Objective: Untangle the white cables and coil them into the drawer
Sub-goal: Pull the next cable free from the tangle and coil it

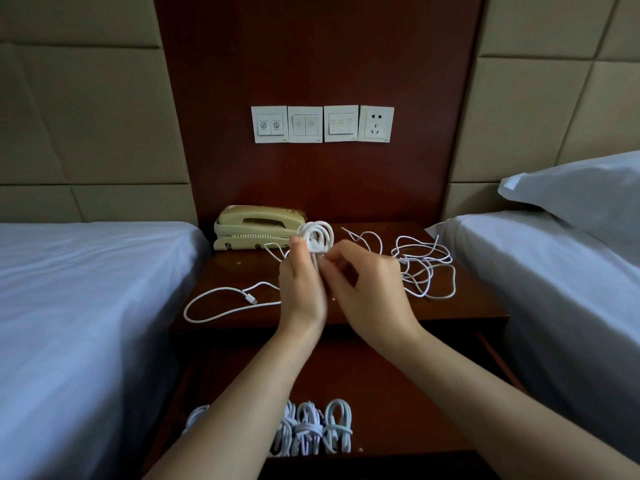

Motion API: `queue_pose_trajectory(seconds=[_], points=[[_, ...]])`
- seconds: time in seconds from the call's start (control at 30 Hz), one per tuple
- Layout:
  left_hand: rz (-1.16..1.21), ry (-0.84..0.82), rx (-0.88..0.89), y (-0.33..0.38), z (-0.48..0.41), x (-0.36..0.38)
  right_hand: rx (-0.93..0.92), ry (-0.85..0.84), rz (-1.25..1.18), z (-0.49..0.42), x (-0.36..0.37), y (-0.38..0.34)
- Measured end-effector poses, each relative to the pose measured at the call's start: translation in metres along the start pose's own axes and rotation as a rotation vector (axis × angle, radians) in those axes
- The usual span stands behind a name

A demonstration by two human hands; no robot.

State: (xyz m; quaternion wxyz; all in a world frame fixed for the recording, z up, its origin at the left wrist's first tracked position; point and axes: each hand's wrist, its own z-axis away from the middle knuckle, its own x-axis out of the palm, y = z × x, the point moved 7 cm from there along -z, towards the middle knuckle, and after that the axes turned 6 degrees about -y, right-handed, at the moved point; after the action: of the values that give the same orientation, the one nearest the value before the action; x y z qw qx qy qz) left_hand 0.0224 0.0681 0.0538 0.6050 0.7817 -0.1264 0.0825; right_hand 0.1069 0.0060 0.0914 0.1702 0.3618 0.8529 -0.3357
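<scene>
In front of the phone (256,226) and to its left, a loose cable (221,303) loops on the nightstand (242,268). Just right of the phone my left hand (303,289) stands upright, fingers curled round a coil (317,235). My right hand (370,289) meets it, palm down, fingertips pinching the coil's waist. Farther right lies a tangle (426,268). Well in front of the phone, the open drawer (398,393) holds wound bundles (322,427).

Drawer's leftmost coiled cable (195,415) behind left forearm.
</scene>
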Motion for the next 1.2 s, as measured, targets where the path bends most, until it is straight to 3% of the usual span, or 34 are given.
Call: queue_pose_trajectory(seconds=[0.17,0.43,0.6,0.8,0.97,1.2], points=[[0.093,-0.141,-0.18,-0.007,-0.001,0.008,-0.079,-0.067,0.06,0.0,-0.002,0.001],[0.118,-0.443,-0.365,-0.018,0.015,0.029,0.055,-0.032,0.102,0.0,-0.025,0.024],[0.146,-0.563,-0.455,-0.025,0.026,0.034,0.092,-0.107,-0.077,0.001,-0.018,0.033],[0.074,-0.549,-0.484,-0.038,0.026,0.032,0.122,-0.161,0.0,0.004,-0.011,0.041],[0.057,-0.614,-0.478,-0.036,0.025,0.035,0.263,-0.189,-0.329,0.0,-0.009,0.055],[0.007,-0.72,-0.568,-0.045,0.027,0.036,0.235,-0.31,-0.248,0.0,-0.018,0.059]])
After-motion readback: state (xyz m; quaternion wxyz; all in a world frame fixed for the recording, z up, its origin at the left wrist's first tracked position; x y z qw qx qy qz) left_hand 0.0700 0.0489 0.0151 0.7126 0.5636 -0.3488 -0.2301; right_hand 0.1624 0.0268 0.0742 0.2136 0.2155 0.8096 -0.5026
